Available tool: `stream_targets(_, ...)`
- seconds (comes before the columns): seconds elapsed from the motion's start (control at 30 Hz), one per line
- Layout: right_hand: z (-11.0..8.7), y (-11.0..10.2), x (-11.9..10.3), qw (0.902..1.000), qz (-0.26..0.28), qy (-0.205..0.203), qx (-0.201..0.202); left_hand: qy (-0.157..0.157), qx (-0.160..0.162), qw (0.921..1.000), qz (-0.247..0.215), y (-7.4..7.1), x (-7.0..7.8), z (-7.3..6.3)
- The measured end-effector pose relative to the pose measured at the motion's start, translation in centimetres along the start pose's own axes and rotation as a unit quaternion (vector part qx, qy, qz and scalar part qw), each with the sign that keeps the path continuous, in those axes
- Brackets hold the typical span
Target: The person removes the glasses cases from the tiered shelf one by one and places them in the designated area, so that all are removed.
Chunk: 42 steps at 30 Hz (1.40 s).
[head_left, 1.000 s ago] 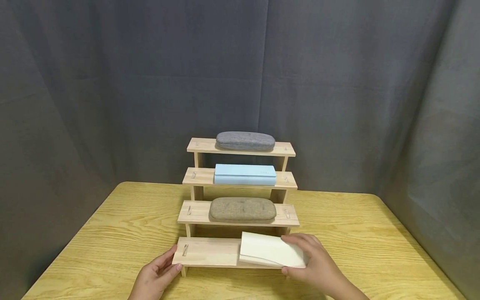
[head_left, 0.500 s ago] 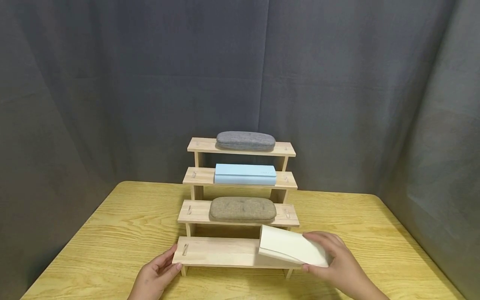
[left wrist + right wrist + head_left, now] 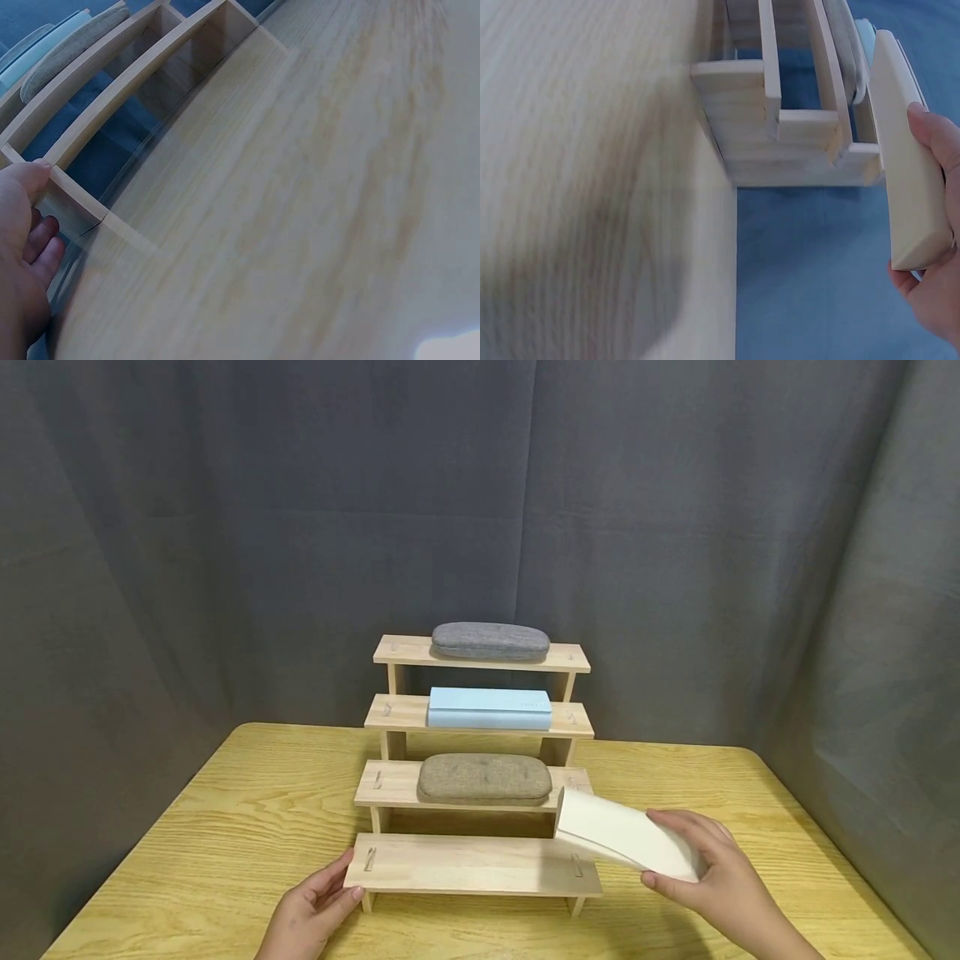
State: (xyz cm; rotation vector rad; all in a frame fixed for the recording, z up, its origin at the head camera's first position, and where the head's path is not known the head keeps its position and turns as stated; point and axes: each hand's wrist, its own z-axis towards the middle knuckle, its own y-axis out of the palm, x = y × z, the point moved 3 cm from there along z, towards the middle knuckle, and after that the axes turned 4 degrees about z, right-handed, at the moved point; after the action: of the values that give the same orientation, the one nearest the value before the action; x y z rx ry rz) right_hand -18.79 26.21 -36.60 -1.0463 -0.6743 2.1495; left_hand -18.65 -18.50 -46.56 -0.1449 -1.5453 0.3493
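Observation:
My right hand [image 3: 720,872] grips the right end of a cream glasses case [image 3: 626,831], thumb on the near side and fingers on the far side. The case is tilted, its left end higher, above the right end of the lowest step of a wooden tiered stand [image 3: 472,864]. With thumb in front and fingers behind, my left hand [image 3: 311,906] holds that step's left end; the left wrist view shows the thumb [image 3: 34,174] on the step's corner. In the right wrist view the cream glasses case [image 3: 911,169] lies beside the stand's side panels.
Each upper step of the stand bears one glasses case: brown fabric [image 3: 485,778], light blue [image 3: 490,708] and grey fabric [image 3: 491,642] at the top. The wood-grain table [image 3: 750,810] is bounded by grey curtains [image 3: 637,527] behind and at the sides.
The cream glasses case has risen off the lowest step and moved right with my right hand, baring the step's right end. My left hand stays in place.

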Motion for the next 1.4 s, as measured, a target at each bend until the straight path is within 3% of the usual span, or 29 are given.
stream_targets(0.67,0.5,-2.6,4.5,0.9970,-0.042,0.063,0.014,-0.009,0.003,1.0000,0.000,0.0,0.0,0.0)
stream_targets(1.4,-1.2,-0.9,11.0,0.9891,-0.070,0.128,-0.019,-0.002,-0.001,0.9999,-0.014,0.1,-0.1,0.0)
